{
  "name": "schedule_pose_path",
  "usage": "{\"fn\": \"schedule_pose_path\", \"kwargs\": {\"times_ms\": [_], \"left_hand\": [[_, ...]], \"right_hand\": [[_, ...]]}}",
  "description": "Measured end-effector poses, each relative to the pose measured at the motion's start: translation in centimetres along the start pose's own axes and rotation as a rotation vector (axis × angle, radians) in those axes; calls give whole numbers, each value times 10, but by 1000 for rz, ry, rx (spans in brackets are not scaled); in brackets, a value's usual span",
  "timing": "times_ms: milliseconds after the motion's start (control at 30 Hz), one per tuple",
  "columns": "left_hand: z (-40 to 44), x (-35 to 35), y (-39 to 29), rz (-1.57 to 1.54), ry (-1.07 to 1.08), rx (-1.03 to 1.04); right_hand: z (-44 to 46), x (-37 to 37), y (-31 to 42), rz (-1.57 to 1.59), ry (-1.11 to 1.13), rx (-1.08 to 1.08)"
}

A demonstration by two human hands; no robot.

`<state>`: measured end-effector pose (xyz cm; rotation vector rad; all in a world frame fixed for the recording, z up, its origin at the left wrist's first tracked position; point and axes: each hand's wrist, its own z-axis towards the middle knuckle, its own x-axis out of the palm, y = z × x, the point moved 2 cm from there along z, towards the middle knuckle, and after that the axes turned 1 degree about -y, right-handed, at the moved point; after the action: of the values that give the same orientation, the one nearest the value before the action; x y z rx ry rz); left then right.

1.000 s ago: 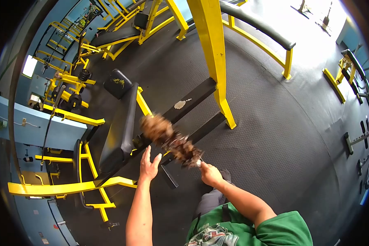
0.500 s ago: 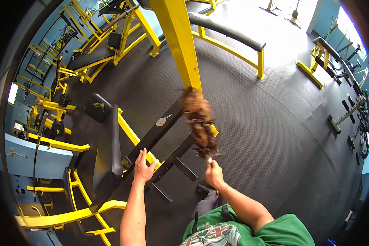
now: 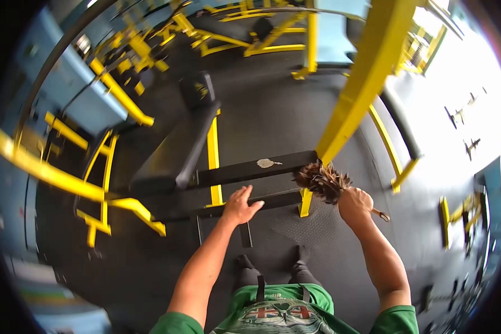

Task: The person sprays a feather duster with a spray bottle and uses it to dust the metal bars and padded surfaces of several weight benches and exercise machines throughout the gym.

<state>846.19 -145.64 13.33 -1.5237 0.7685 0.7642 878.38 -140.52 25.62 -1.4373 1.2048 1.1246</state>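
Observation:
My right hand (image 3: 355, 204) is closed around the handle of a brown feather duster (image 3: 324, 181). The handle's end, with a small loop, sticks out past my fist. The feathers are at the lower part of a yellow upright post (image 3: 367, 83), where a black beam (image 3: 234, 171) meets it; whether they press on the metal I cannot tell. My left hand (image 3: 242, 206) has its fingers stretched out and holds nothing. It appears just in front of the black beams, and contact is unclear. A pale worn patch (image 3: 268, 163) marks the upper beam.
A black padded bench (image 3: 175, 145) on a yellow frame stands left of the beams. A curved yellow bar (image 3: 50, 172) crosses the left side. More gym machines line the back, and another padded bench (image 3: 398, 119) stands to the right. Dark textured flooring (image 3: 339, 261) lies around my feet.
My view has turned left, so the machines appear shifted right and rotated. The feather duster has swung from pointing up along the post to pointing left at its lower part. My left hand stays open.

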Motion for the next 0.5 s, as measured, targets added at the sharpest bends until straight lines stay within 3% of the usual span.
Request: {"fn": "schedule_pose_path", "kwargs": {"times_ms": [133,233,400,500], "left_hand": [[-3,33,-20,-132,-68,-169],[-15,41,-17,-358,-234,-295],[-45,77,9,-514,-435,-478],[-62,86,13,-607,-419,-590]], "right_hand": [[38,-25,59,-199,-20,-452],[39,-34,78,-325,39,-659],[65,-60,93,-777,15,-801],[63,-61,135,-656,-110,-953]]}}
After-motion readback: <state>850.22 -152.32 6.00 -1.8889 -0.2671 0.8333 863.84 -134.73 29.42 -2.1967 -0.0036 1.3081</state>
